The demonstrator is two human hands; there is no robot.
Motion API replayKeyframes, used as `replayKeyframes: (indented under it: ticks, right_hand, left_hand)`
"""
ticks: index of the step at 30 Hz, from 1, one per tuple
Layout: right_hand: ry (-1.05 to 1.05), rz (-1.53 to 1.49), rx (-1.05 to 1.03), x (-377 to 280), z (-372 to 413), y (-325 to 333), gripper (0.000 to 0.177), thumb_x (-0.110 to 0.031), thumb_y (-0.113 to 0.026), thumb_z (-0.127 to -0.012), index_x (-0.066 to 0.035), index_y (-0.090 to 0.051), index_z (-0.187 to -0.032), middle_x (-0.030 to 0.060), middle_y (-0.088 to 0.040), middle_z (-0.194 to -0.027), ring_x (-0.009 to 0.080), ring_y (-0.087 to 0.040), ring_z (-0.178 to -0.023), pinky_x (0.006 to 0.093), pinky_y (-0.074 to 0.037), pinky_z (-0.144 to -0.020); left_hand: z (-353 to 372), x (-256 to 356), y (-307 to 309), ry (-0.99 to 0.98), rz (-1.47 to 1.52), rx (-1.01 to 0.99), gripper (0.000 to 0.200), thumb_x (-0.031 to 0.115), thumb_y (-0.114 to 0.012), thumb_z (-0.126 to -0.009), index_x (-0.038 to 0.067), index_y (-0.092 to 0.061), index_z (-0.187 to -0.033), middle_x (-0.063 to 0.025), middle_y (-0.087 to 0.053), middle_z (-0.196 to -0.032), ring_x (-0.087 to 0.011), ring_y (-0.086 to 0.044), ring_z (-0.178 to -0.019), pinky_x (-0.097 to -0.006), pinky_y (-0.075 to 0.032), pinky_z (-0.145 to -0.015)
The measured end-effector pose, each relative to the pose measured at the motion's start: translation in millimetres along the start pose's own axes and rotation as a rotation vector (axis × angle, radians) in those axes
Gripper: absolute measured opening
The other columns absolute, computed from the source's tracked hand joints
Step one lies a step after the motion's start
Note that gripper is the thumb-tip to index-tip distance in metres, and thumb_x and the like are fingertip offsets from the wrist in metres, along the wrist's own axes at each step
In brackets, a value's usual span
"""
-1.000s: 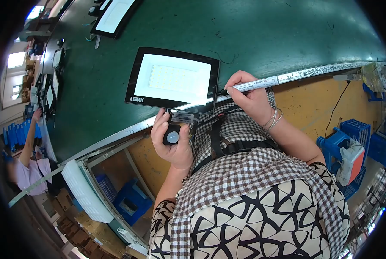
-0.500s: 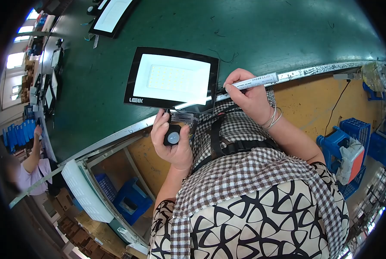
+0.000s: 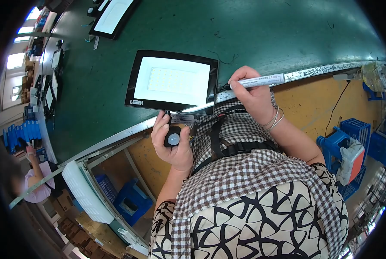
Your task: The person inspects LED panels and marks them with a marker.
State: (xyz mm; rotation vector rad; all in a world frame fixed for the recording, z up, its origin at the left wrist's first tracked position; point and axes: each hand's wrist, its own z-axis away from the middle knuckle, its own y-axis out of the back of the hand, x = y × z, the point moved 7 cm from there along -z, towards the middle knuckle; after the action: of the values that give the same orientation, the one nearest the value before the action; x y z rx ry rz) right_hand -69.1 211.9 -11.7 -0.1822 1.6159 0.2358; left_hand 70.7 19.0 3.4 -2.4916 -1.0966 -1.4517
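Observation:
A black-framed LED floodlight with a pale glass front lies over the front edge of the green table. Below its frame hangs a black motion sensor with a round whitish lens. My left hand is wrapped round that sensor, thumb on one side and fingers on the other. My right hand pinches a white marker pen with printing on its barrel. The pen's dark tip points left, close to the floodlight's right edge. A label shows under the frame beside the sensor.
More floodlights stand at the far left and the top left of the green table. Blue plastic stools are under and beside it. Another person works at the left near blue parts.
My right hand has moved slightly right with the marker pen, away from the floodlight. The floodlight has shifted a little downward. At the left, the other person's arm has drawn lower.

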Motion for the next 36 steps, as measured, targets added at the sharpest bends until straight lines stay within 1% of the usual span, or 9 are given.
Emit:
replayKeyframes:
  ticks: [2, 5, 11, 14, 15, 17, 19, 23, 36]
  right_hand:
    - [0.062, 0.074, -0.038, -3.9, 1.4, -3.8, 0.005, -0.007, -0.061, -0.076, -0.006, -0.056, -0.074, 0.0003, -0.055, -0.069, 0.013, -0.049, -0.068, 0.0273, -0.041, -0.062]
    - [0.174, 0.208, -0.065, -12.4, 0.7, -9.9, 0.006, -0.008, -0.062, -0.074, -0.007, -0.056, -0.074, 0.0002, -0.057, -0.069, 0.0171, -0.05, -0.072, 0.0307, -0.041, -0.067]
    - [0.262, 0.294, -0.043, -16.5, -1.5, -11.2, 0.006, -0.008, -0.062, -0.074, -0.007, -0.056, -0.074, 0.0014, -0.056, -0.068, 0.0169, -0.05, -0.067, 0.0304, -0.041, -0.065]
    - [0.112, 0.135, 0.042, -5.3, -3.3, -1.9, 0.005, -0.007, -0.061, -0.075, -0.005, -0.056, -0.074, 0.0019, -0.055, -0.067, 0.0139, -0.049, -0.062, 0.0278, -0.041, -0.059]
    - [0.1, 0.053, 0.075, -4.4, -3.3, 1.8, 0.004, -0.005, -0.059, -0.076, -0.004, -0.056, -0.075, 0.0004, -0.052, -0.067, 0.0083, -0.046, -0.059, 0.0238, -0.039, -0.055]
    - [0.096, 0.005, 0.097, -5.3, -5.9, 6.1, 0.004, -0.005, -0.059, -0.078, -0.004, -0.056, -0.075, -0.0012, -0.051, -0.067, 0.0057, -0.045, -0.06, 0.022, -0.037, -0.053]
    - [0.068, -0.007, 0.102, -5.7, -11.3, 11.1, 0.005, -0.006, -0.058, -0.079, -0.004, -0.055, -0.076, -0.0033, -0.049, -0.067, 0.0031, -0.043, -0.06, 0.0203, -0.036, -0.053]
    - [-0.023, -0.065, 0.108, 9.8, -29.6, 17.8, 0.007, -0.009, -0.059, -0.08, -0.004, -0.055, -0.076, -0.0046, -0.048, -0.066, 0.0021, -0.041, -0.06, 0.0197, -0.035, -0.053]
    - [-0.007, -0.019, 0.034, 16.7, -60.2, 9.2, 0.008, -0.012, -0.059, -0.081, -0.005, -0.056, -0.079, -0.0043, -0.049, -0.065, 0.003, -0.042, -0.059, 0.0204, -0.036, -0.053]
  left_hand:
    - [-0.3, 0.8, 0.0, -0.007, -0.001, -0.003, 0.042, 0.003, -0.067, -0.081, 0.006, -0.042, -0.114, -0.0162, -0.053, -0.118, -0.0335, -0.045, -0.121, -0.0442, -0.036, -0.103]
    - [0.0, 0.2, 1.4, -0.023, -0.032, 0.05, 0.044, 0.011, -0.073, -0.077, 0.006, -0.046, -0.111, -0.0164, -0.055, -0.111, -0.0388, -0.051, -0.112, -0.0468, -0.04, -0.097]
    - [-0.6, 2.5, 1.2, -0.055, -0.065, 0.04, 0.044, 0.013, -0.074, -0.077, 0.006, -0.046, -0.11, -0.016, -0.055, -0.111, -0.039, -0.052, -0.111, -0.0468, -0.04, -0.097]
    - [-1.5, 5.3, 0.0, -0.065, -0.065, 0.039, 0.044, 0.014, -0.074, -0.077, 0.006, -0.046, -0.11, -0.0159, -0.055, -0.111, -0.0389, -0.052, -0.111, -0.0467, -0.041, -0.097]
    - [-2.1, 5.4, -0.7, -0.057, -0.061, 0.019, 0.043, 0.01, -0.072, -0.078, 0.006, -0.045, -0.111, -0.0161, -0.055, -0.113, -0.0373, -0.05, -0.114, -0.0456, -0.039, -0.099]
    - [-2.4, 6.2, -1.1, -0.041, -0.051, -0.025, 0.043, 0.003, -0.068, -0.08, 0.007, -0.042, -0.114, -0.0165, -0.053, -0.117, -0.034, -0.046, -0.12, -0.0436, -0.036, -0.103]
    - [-1.8, 4.1, -0.1, -0.023, -0.031, -0.016, 0.042, 0.003, -0.068, -0.08, 0.006, -0.043, -0.114, -0.0164, -0.053, -0.118, -0.0338, -0.046, -0.12, -0.0434, -0.036, -0.103]
    - [-3.3, 1.2, 0.8, 0.004, -0.001, -0.006, 0.041, 0.002, -0.066, -0.081, 0.006, -0.043, -0.114, -0.0158, -0.053, -0.118, -0.0333, -0.045, -0.121, -0.0432, -0.035, -0.103]
    - [-3.1, -7.1, 4.0, 0.091, 0.036, 0.028, 0.039, 0.003, -0.064, -0.083, 0.005, -0.043, -0.116, -0.0145, -0.052, -0.119, -0.029, -0.045, -0.121, -0.0411, -0.034, -0.105]
